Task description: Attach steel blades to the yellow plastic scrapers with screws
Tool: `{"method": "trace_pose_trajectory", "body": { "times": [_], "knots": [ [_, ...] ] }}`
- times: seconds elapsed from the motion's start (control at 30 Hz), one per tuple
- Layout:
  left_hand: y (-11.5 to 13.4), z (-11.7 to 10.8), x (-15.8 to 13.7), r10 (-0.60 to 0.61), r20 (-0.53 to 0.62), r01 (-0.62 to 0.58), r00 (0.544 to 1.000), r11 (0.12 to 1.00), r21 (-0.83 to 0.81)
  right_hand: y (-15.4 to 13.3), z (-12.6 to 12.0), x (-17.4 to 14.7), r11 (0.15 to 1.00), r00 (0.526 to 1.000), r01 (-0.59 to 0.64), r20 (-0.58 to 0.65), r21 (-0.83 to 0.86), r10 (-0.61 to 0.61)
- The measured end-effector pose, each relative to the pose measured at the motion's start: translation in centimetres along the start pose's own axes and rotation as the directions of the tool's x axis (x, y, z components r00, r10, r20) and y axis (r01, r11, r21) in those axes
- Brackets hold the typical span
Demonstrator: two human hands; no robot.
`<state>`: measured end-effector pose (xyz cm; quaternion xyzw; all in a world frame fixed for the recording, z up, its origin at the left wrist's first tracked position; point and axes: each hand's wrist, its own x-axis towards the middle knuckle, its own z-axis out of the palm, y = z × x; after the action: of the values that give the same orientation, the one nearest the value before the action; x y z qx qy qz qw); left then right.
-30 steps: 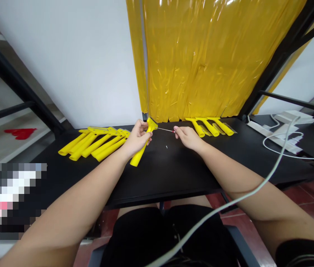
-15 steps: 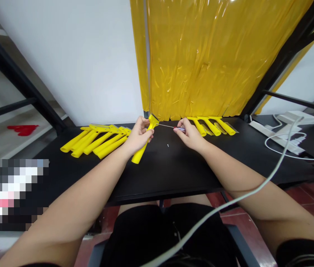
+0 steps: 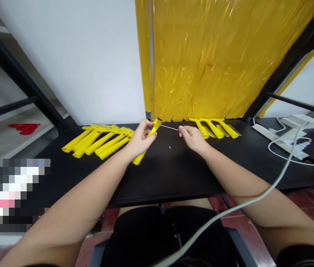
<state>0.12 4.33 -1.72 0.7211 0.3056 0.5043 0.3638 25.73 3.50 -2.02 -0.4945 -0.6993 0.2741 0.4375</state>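
Observation:
A yellow scraper (image 3: 139, 157) is gripped in my left hand (image 3: 141, 140), its head up and its round handle slanting down toward me. My right hand (image 3: 192, 137) is closed around a screwdriver (image 3: 170, 127), whose handle is mostly hidden by the fingers. The thin metal shaft runs left, and its tip meets the scraper's head. A row of yellow scrapers (image 3: 101, 142) lies beside my left hand. Behind my right hand are three more scrapers (image 3: 215, 128) with flat blades showing. A tiny light-coloured piece (image 3: 169, 147) lies on the table between my hands.
The black table (image 3: 168, 178) backs onto a white panel (image 3: 90, 66) and yellow plastic sheeting (image 3: 201, 59). White power strips (image 3: 281, 141) with cords sit at the right. A pale cable (image 3: 246, 207) crosses over my right forearm. A red item (image 3: 25, 128) rests on the left shelf.
The scraper's head has turned in my left hand and now shows more edge-on. My right hand's fingers have shifted around the screwdriver handle. The whole view has moved slightly.

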Motion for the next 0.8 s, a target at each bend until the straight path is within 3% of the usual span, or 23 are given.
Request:
{"method": "trace_pose_trajectory", "body": {
  "times": [0.1,0.17,0.27,0.37,0.47,0.53,0.57,0.6,0.67,0.73,0.8],
  "knots": [
    [0.0,-0.2,-0.2,0.042,0.021,-0.042,0.999,0.999,-0.012,-0.1,0.3,-0.1,0.973,0.976,-0.170,0.161,0.158,0.145],
    [0.4,-0.2,-0.3,0.033,0.014,-0.033,0.999,0.999,-0.043,-0.2,0.2,-0.3,0.984,0.988,-0.102,0.131,0.149,0.083],
    [0.9,-0.1,-0.3,-0.010,0.004,0.010,1.000,0.997,-0.076,-0.6,-0.1,-0.8,0.995,0.995,0.100,0.027,0.002,-0.100],
    [1.1,-0.1,-0.3,0.005,-0.011,-0.006,1.000,0.998,-0.055,-1.0,-0.1,-1.0,0.992,0.992,0.123,0.000,-0.009,-0.123],
    [0.8,-0.2,-0.4,0.087,-0.012,-0.087,0.996,0.996,-0.012,-1.4,0.3,-1.1,0.947,0.981,-0.119,0.182,0.299,0.066],
    [0.7,-0.4,-0.5,0.149,0.004,-0.149,0.989,0.989,0.019,-1.6,0.6,-1.0,0.819,0.919,-0.325,0.364,0.473,0.154],
    [0.7,-0.5,-0.5,0.177,0.015,-0.177,0.984,0.984,0.037,-1.7,0.6,-1.0,0.768,0.901,-0.370,0.402,0.523,0.161],
    [0.7,-0.7,-0.6,0.201,0.026,-0.202,0.979,0.978,0.056,-1.7,0.6,-1.0,0.747,0.906,-0.366,0.396,0.554,0.150],
    [1.0,-0.9,-0.7,0.247,0.044,-0.250,0.968,0.963,0.102,-1.8,0.5,-1.1,0.794,0.956,-0.239,0.281,0.559,0.089],
    [1.4,-1.1,-0.8,0.294,0.058,-0.300,0.954,0.939,0.168,-1.7,0.2,-1.1,0.888,0.991,-0.049,0.134,0.458,-0.014],
    [2.0,-1.2,-1.0,0.349,0.074,-0.356,0.934,0.903,0.241,-1.5,-0.1,-1.1,0.943,0.995,0.079,0.029,0.324,-0.094]
  ]
}}
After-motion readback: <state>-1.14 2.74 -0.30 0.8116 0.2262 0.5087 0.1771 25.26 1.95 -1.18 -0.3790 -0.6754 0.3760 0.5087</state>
